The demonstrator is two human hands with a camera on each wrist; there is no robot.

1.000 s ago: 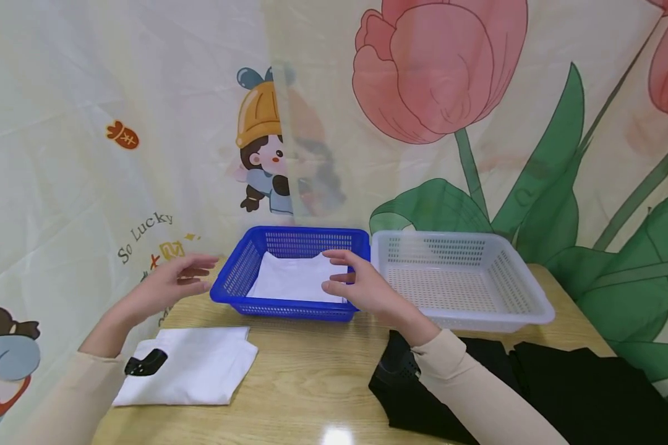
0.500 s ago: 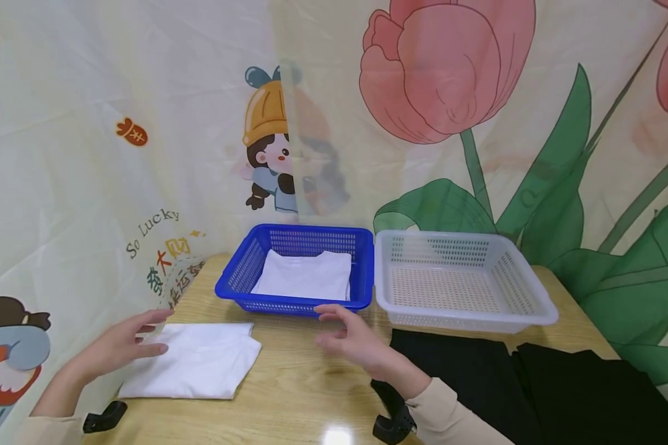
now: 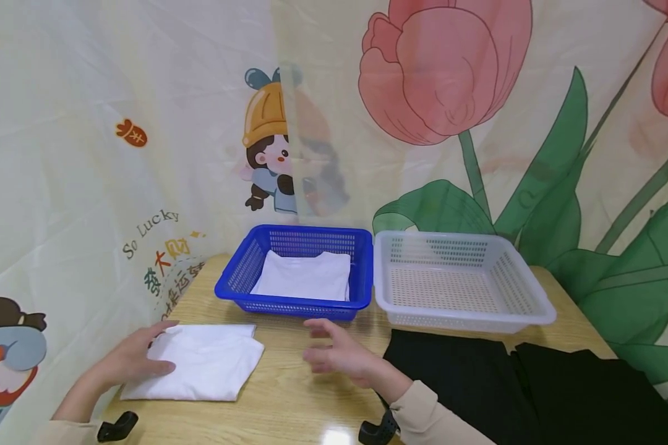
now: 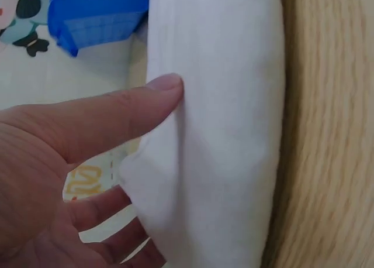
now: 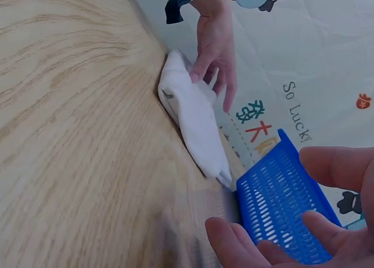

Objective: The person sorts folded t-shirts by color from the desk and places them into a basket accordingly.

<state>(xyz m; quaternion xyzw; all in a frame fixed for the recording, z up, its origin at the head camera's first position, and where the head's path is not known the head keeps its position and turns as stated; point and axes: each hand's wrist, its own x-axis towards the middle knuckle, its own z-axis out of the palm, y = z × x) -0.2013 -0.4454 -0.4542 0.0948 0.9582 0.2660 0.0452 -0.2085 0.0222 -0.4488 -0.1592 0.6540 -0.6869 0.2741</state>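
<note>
A folded white garment (image 3: 200, 364) lies at the left of the table. My left hand (image 3: 136, 358) is at its left end, the thumb (image 4: 163, 86) touching the cloth and the other fingers spread along the far side, their tips hidden behind it in the left wrist view. Over the wood between this garment and the black clothes, my right hand (image 3: 342, 355) hangs with fingers apart and nothing between them. Another folded white garment (image 3: 306, 276) lies inside the blue basket (image 3: 295, 305) at the back.
A white perforated basket (image 3: 462, 318) stands beside the blue one, with no garment in it. Folded black clothes (image 3: 451, 371) lie at the front right of the wooden table (image 3: 289, 402). A printed curtain (image 3: 200, 123) hangs behind.
Both hands have come back from the blue basket toward the front. The left hand has reached the white garment on the table; the right hand has lowered and moved left.
</note>
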